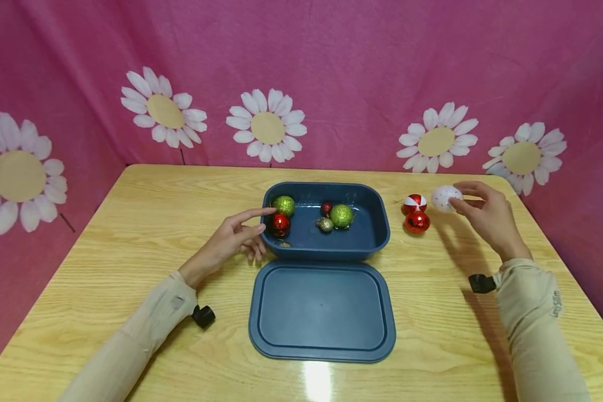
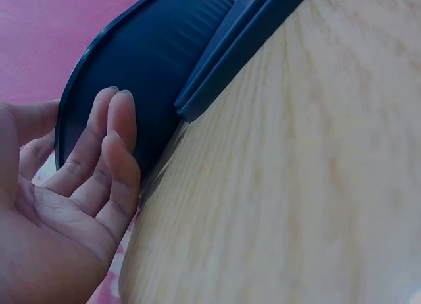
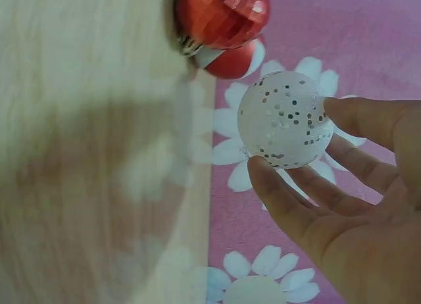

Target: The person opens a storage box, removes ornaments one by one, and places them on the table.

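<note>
We take the blue tub on the desk as landmark. The right hand pinches a white speckled bauble between thumb and fingertips, held above the desk well to the right of the tub. Between it and the tub lie a red-and-white bauble and a red faceted bauble, touching. The left hand rests, fingers straight, against the tub's left wall, index pointing over the rim. The lid lies just in front of the tub.

Pink daisy-print backdrop, wooden table
</note>
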The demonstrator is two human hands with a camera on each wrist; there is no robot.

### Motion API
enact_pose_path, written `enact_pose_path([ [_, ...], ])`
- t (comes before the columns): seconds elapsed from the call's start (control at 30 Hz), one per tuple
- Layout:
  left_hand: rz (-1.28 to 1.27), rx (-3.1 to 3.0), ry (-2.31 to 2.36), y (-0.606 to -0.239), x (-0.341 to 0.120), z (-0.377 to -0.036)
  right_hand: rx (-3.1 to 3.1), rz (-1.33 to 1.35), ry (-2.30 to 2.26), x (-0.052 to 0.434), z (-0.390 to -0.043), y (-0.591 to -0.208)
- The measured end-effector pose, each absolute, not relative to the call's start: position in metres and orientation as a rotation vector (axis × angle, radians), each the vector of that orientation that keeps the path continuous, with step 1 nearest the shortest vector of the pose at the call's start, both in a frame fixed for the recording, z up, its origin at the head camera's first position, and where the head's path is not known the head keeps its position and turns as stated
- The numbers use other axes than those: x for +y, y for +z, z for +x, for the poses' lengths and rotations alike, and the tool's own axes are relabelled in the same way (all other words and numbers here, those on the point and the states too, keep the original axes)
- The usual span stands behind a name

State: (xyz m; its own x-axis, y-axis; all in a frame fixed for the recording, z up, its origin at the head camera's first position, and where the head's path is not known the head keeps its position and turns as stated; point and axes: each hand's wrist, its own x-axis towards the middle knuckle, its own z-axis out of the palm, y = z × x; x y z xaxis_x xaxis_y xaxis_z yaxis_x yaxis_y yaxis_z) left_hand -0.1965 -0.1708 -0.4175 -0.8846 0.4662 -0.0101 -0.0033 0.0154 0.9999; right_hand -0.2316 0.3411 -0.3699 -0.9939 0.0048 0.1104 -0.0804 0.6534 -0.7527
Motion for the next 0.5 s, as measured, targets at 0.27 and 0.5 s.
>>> enact_pose_path([
  [0.27,0.466,1.983,1.915,-0.420,-0.171,-0.193,-2.829,0.122,1.401,0.341,-0.237,-0.384],
  [0.5,0.475,1.992,1.897,-0.419,-0.170,-0.198,-2.828,0.132,1.389,0.340,-0.236,-0.391],
])
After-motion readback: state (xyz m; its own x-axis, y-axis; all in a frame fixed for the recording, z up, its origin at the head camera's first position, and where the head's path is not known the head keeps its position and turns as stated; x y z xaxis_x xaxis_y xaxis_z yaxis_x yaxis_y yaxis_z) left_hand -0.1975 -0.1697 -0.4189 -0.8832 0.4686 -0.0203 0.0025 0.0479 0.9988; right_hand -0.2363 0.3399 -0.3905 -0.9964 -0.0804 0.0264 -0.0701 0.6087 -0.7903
